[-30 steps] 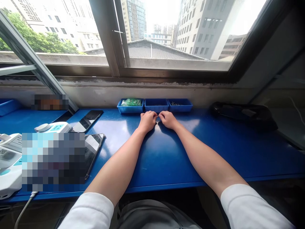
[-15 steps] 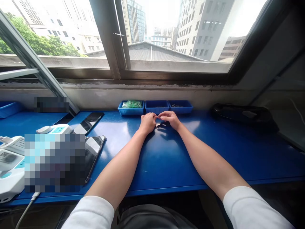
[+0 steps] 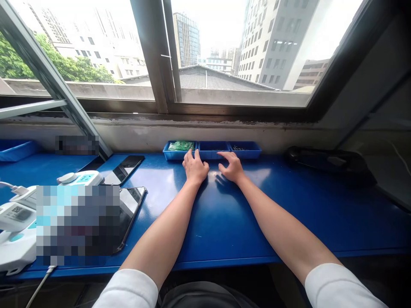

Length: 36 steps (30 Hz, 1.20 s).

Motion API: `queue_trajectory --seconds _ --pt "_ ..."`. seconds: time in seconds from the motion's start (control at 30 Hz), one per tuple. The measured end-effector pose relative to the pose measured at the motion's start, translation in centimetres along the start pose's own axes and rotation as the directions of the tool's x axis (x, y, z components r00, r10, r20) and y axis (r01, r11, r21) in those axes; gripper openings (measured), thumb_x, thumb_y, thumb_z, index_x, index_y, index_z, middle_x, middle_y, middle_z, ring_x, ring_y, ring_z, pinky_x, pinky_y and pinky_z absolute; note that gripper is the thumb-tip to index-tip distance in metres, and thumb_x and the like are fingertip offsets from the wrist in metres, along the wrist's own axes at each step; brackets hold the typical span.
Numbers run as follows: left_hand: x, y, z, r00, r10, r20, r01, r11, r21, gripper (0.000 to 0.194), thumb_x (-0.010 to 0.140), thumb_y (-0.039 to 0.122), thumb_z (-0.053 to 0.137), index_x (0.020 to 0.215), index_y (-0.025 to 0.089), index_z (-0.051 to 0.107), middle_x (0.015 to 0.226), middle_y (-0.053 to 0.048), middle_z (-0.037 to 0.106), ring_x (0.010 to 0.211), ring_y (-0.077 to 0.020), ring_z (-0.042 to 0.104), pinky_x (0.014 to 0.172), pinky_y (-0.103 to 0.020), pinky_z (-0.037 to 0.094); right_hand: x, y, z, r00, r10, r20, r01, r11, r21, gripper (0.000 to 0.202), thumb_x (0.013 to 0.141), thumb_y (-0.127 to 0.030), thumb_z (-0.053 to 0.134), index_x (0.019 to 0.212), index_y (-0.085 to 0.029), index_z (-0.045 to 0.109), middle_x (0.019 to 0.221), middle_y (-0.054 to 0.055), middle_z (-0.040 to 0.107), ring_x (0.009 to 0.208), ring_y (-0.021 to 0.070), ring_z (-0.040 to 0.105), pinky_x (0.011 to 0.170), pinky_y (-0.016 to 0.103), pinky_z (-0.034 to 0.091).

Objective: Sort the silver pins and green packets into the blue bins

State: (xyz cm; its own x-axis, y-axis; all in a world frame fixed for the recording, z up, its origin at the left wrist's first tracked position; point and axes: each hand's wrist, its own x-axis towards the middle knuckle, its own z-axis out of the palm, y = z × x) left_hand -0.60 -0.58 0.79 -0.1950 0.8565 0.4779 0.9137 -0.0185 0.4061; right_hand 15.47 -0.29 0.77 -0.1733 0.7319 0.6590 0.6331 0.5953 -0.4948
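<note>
Behind the left hand (image 3: pixel 195 169), one bin (image 3: pixel 175 156) sits part-hidden.

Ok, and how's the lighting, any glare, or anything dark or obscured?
Head view: the sky through the window is washed out; head view: pale glare on the blue tabletop beside the left hand, a dark shadow or reflection below the right hand; head view: the black item at right is dim, and pixelated blocks hide something at left.

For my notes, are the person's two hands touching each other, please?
No, blue table shows between the left hand and the right hand.
</note>
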Motion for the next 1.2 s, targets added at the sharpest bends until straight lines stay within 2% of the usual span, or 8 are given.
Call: queue_trajectory --seconds 0.13,0.27,0.37,0.47,0.63,0.77,0.97,1.2 --pt "-0.1 0.1 0.0 0.998 -0.058 0.038 0.057 0.998 0.040 0.070 0.077 0.032 0.055 0.142 0.012 0.038 0.153 -0.020 0.027 0.139 -0.0340 0.027 0.112 -0.046 0.029 1.2 -0.2 -0.6 0.994 0.092 -0.063 -0.102 0.980 -0.169 0.050 0.074 -0.021 0.052 0.123 -0.016 0.060 0.121 0.006 0.065 0.114 0.0242 0.052 0.103 0.038 0.040" --pt "0.1 -0.3 0.3 0.994 -0.019 0.107 0.013 0.998 0.055 0.073 0.078 0.032 0.054 0.144 0.010 0.034 0.155 -0.021 0.023 0.142 -0.0337 0.025 0.113 -0.046 0.028 2.7 0.7 -0.6 0.974 0.227 0.028 -0.210 0.937 -0.281 0.056 0.074 -0.025 0.053 0.129 -0.019 0.055 0.128 0.006 0.061 0.119 0.0277 0.045 0.103 0.043 0.036" --pt "0.3 -0.5 0.5 0.993 0.008 0.119 -0.015 0.998 0.059 0.073 0.079 0.031 0.052 0.145 0.009 0.033 0.156 -0.020 0.023 0.143 -0.0316 0.023 0.114 -0.044 0.027 3.4 1.3 -0.7 0.946 0.284 0.157 -0.219 0.916 -0.336 0.079 0.069 -0.033 0.061 0.144 -0.027 0.037 0.150 0.005 0.040 0.130 0.0330 0.031 0.103 0.050 0.033" --pt "0.4 -0.6 0.7 0.992 0.001 0.126 -0.008 0.998 0.060 0.075 0.078 0.031 0.053 0.146 0.009 0.031 0.156 -0.019 0.022 0.144 -0.0319 0.021 0.114 -0.044 0.025 3.3 1.6 -1.3 0.944 0.313 0.103 -0.263 0.904 -0.336 0.089 0.069 -0.037 0.061 0.149 -0.025 0.024 0.156 0.008 0.025 0.133 0.0344 0.024 0.103 0.051 0.032" --pt "0.1 -0.3 0.4 0.996 -0.014 0.088 0.009 0.998 0.064 0.072 0.077 0.032 0.053 0.143 0.010 0.034 0.154 -0.020 0.026 0.142 -0.0326 0.024 0.113 -0.044 0.027 1.2 2.6 -3.0 0.923 0.356 -0.143 -0.383 0.883 -0.271 0.071 0.072 -0.028 0.055 0.141 -0.016 0.038 0.141 0.013 0.047 0.127 0.0312 0.033 0.103 0.047 0.034" --pt "-0.4 -0.1 -0.1 0.999 -0.046 0.027 0.042 0.990 0.131 0.055 0.076 0.032 0.053 0.126 0.010 0.051 0.139 -0.020 0.043 0.131 -0.0337 0.037 0.108 -0.044 0.032 -0.8 4.1 -4.2 0.886 0.410 -0.216 -0.459 0.839 -0.293 0.050 0.074 -0.025 0.051 0.123 -0.015 0.054 0.125 0.013 0.058 0.120 0.0300 0.043 0.102 0.044 0.037" --pt "-0.6 -0.5 -0.2 0.973 -0.067 0.220 0.010 0.968 0.250 0.050 0.085 0.046 0.038 0.110 0.010 0.063 0.118 -0.021 0.059 0.115 -0.0355 0.050 0.097 -0.046 0.038 -1.5 4.4 -4.5 0.832 0.552 0.052 -0.473 0.755 -0.453 0.052 0.083 -0.037 0.048 0.128 -0.012 0.052 0.131 0.016 0.056 0.123 0.0302 0.048 0.103 0.042 0.037" --pt "-0.6 -1.0 0.2 0.937 -0.062 0.345 -0.031 0.966 0.257 0.068 0.088 0.053 0.029 0.132 0.006 0.050 0.143 -0.025 0.042 0.136 -0.0371 0.034 0.109 -0.047 0.028 -1.6 3.4 -4.6 0.801 0.575 0.166 -0.405 0.726 -0.556 0.049 0.088 -0.043 0.041 0.123 -0.012 0.058 0.130 0.016 0.058 0.124 0.0292 0.049 0.104 0.040 0.036"
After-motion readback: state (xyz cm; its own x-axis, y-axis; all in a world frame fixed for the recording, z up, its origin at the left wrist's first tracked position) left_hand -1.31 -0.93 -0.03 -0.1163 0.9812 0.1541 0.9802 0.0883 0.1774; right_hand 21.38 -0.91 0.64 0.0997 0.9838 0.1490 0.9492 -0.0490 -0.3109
